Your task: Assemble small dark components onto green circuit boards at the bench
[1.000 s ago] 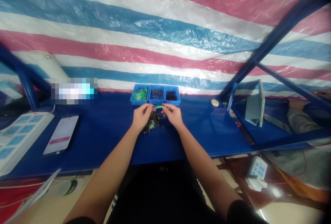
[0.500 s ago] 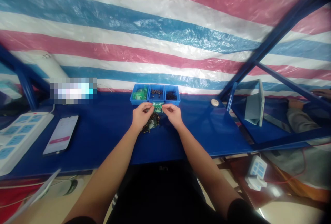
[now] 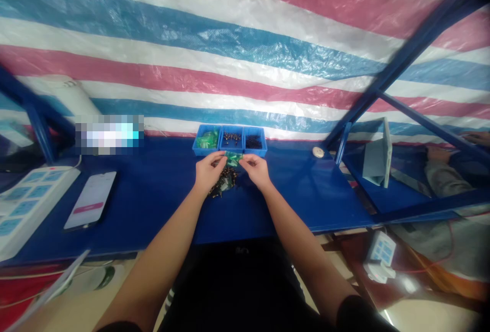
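A small green plastic packet (image 3: 233, 159) with pale markings is stretched between my two hands, just in front of the blue bins. My left hand (image 3: 209, 171) pinches its left end, and the fingers of my right hand (image 3: 255, 169) close on its right end. Whether anything is inside the packet, I cannot tell. Below it on the table lies a pile of small dark and brassy parts (image 3: 222, 184), partly behind my left hand. The left bin (image 3: 196, 149) holds green packets, the middle bin (image 3: 230, 151) dark and brassy pieces, and the right bin (image 3: 263, 150) thin black pieces.
A phone (image 3: 90, 200) and a white power strip (image 3: 38, 204) lie left on the blue table (image 3: 306, 199). A round whitish object (image 3: 317, 152) sits to the right. Past the blue frame (image 3: 383, 87) stand a tablet (image 3: 386, 153) and another person's sleeved arm (image 3: 446, 173).
The green packet has turned slightly between my fingers, and its surface looks different. Both hands have stayed almost in place.
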A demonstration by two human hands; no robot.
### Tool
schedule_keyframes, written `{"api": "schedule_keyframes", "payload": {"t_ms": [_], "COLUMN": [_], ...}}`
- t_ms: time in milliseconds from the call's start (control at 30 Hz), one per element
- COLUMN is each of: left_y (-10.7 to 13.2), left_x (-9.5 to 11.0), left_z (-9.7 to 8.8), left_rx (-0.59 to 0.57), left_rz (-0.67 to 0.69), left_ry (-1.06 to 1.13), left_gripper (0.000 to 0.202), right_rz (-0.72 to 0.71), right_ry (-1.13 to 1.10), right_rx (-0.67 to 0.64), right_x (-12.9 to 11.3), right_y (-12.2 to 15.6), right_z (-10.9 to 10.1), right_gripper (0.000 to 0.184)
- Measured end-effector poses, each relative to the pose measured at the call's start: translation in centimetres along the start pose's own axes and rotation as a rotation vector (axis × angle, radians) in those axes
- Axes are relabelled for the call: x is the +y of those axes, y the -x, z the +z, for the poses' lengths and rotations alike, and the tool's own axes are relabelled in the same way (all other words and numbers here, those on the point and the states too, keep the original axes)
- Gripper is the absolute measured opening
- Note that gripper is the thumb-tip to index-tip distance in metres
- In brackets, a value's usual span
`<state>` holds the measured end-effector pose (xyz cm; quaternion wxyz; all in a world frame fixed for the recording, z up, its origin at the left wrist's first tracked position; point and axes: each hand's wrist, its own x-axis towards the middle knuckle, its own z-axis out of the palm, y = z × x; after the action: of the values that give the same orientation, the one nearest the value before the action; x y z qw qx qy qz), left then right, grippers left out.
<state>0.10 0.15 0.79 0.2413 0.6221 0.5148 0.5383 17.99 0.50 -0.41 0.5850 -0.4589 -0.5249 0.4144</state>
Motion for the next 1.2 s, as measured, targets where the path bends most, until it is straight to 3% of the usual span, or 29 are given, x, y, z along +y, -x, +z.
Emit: {"api": "schedule_keyframes", "payload": {"t_ms": [233, 400, 567, 1000, 1200], "left_y": [-0.02, -0.15, 0.02, -0.13, -0.10], "left_x": [0.03, 0.24, 0.12, 0.02, 0.34], "left_z": [-0.05, -0.20, -0.20, -0.22, -0.29], "left_rx": [-0.004, -0.003, -0.041, -0.029, -0.056], "left_rz": [0.018, 0.142, 0.066, 0.131, 0.074], "left_ry": [-0.012, -0.060, -0.024, -0.088, -0.092], "left_gripper": [0.023, 0.017, 0.018, 0.018, 0.040], "right_rz": [0.000, -0.089, -0.082, -0.125, -0.123], "right_ry": [-0.020, 0.157, 0.114, 0.195, 0.166], "right_rx": [0.014, 0.007, -0.037, -0.022, -0.029], "right_x": [0.02, -0.26, -0.39, -0.46, -0.25], "right_y": [0.03, 0.30, 0.48, 0.37, 0.31], "right_z": [0.13, -0.10, -0.07, -0.19, -0.09], "right_gripper": [0.027, 0.025, 0.024, 0.017, 0.014]}}
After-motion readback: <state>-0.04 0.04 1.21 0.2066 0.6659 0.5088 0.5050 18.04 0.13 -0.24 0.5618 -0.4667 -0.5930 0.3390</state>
